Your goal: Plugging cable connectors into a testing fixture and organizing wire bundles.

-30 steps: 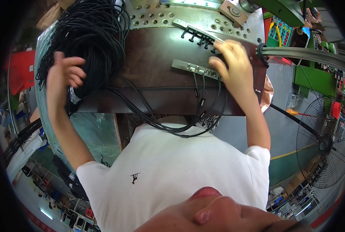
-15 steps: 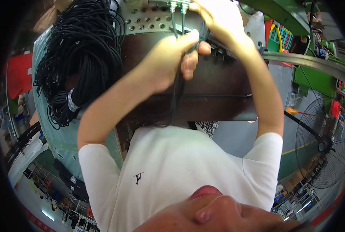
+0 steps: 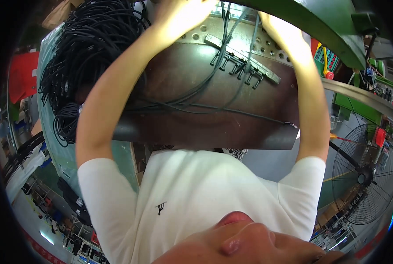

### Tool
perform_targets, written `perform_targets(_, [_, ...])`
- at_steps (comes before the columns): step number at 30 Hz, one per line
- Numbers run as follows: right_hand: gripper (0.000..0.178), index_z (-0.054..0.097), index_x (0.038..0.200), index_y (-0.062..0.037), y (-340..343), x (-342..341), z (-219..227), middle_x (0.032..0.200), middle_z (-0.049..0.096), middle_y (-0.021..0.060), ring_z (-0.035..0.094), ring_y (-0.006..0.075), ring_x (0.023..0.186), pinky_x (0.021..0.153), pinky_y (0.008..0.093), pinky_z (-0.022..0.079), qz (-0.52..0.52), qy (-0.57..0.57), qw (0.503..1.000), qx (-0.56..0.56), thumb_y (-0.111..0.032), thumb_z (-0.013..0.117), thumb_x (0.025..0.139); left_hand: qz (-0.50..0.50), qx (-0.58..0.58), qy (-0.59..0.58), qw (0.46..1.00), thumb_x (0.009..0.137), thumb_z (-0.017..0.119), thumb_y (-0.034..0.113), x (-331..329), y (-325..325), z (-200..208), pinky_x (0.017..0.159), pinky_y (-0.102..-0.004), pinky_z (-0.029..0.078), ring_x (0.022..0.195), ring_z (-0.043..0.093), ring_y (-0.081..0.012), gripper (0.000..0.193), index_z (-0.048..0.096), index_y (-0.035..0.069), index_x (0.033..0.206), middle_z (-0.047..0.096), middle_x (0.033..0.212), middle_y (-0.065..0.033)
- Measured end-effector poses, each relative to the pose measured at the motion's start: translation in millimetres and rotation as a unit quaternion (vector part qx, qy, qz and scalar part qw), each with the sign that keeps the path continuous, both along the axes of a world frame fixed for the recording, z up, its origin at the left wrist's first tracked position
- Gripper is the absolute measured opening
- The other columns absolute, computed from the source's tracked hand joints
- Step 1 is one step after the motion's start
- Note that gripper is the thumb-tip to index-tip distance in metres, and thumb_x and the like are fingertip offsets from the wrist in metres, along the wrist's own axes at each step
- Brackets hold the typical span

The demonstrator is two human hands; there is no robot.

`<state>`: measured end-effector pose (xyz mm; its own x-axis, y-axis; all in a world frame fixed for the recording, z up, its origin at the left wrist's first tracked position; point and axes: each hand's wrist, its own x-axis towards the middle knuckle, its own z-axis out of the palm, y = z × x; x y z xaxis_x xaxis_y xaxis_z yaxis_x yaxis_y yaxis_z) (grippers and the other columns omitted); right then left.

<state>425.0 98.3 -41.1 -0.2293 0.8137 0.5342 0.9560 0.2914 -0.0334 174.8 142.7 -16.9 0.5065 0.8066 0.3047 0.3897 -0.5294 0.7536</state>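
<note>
At the upper edge my left hand (image 3: 183,15) reaches forward beside several dark cables (image 3: 225,26). Glare and the picture's edge hide most of its fingers. Farther right my right hand (image 3: 281,27) is also at the top, close to another cable (image 3: 255,37); its grip is washed out too. Between and below the hands lies a metal bar with small black clamps or pins (image 3: 245,60), slanting down to the right on the perforated metal plate (image 3: 192,37). The cables cross the bar and curve down to the left over the brown worktop (image 3: 196,127).
A large heap of black cables (image 3: 91,53) lies at the left. The green machine arm (image 3: 333,26) overhangs at the upper right, near a control box with a red button (image 3: 329,75). A caged fan (image 3: 361,178) stands at the right.
My left hand has let go of the cable bundle and moved up and left. My right hand has shifted right and slightly down. The slanted bar now shows fully.
</note>
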Motion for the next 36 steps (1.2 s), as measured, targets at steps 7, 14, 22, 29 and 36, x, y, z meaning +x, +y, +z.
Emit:
perform_targets(7, [0.011, 0.065, 0.087, -0.0072, -4.9, -3.1, -5.5, 0.068, 0.060, 0.0105, 0.060, 0.0273, 0.062, 0.058, 0.0369, 0.050, 0.073, -0.270, 0.947, 0.156, -0.013, 0.057, 0.082, -0.078, 0.246, 0.045, 0.965, 0.094, 0.051, 0.022, -4.4, 18.1, -15.1, 0.063, -0.0316, 0.051, 0.072, 0.061, -0.0206, 0.025, 0.062, -0.001, 0.092, 0.063, 0.075, -0.0122])
perform_targets(14, [0.014, 0.066, 0.083, -0.0059, -9.3, -19.5, -1.6, 0.069, 0.062, 0.0110, 0.061, 0.0277, 0.062, 0.058, 0.0379, 0.049, 0.007, -0.116, 0.989, -0.092, -0.019, 0.061, 0.084, -0.152, -0.046, -0.100, 0.982, 0.092, 0.055, 0.023, -32.8, 26.7, -72.5, 0.065, -0.0343, 0.051, 0.072, 0.060, -0.0237, 0.026, 0.062, -0.001, 0.098, 0.064, 0.084, -0.0139])
perform_targets(22, [0.025, 0.070, 0.093, -0.0064, -8.4, -12.5, -10.1, 0.069, 0.065, 0.0107, 0.060, 0.0260, 0.058, 0.056, 0.0365, 0.049, -0.005, 0.030, 0.992, -0.123, -0.030, 0.069, 0.084, -0.137, -0.058, -0.071, 0.986, 0.092, 0.055, 0.024, -31.6, 28.0, -68.8, 0.065, -0.0348, 0.051, 0.073, 0.061, -0.0241, 0.026, 0.061, 0.000, 0.099, 0.064, 0.086, -0.0141])
perform_targets(29, [0.022, 0.070, 0.088, -0.0048, -3.9, 4.1, -12.6, 0.072, 0.066, 0.0102, 0.062, 0.0265, 0.061, 0.057, 0.0359, 0.050, 0.027, -0.063, 0.998, -0.009, -0.026, 0.068, 0.082, -0.121, -0.071, -0.049, 0.989, 0.092, 0.055, 0.024, -24.8, 24.7, -64.7, 0.065, -0.0352, 0.051, 0.073, 0.061, -0.0244, 0.026, 0.061, 0.000, 0.100, 0.064, 0.087, -0.0142])
perform_targets(36, [0.031, 0.069, 0.089, -0.0064, -7.1, -11.6, -5.8, 0.072, 0.066, 0.0134, 0.063, 0.0293, 0.063, 0.059, 0.0405, 0.050, -0.056, 0.113, 0.984, -0.126, -0.037, 0.067, 0.082, -0.099, -0.080, -0.015, 0.992, 0.092, 0.055, 0.025, -25.0, 36.4, -60.8, 0.066, -0.0356, 0.051, 0.074, 0.061, -0.0248, 0.026, 0.061, 0.000, 0.100, 0.064, 0.089, -0.0143])
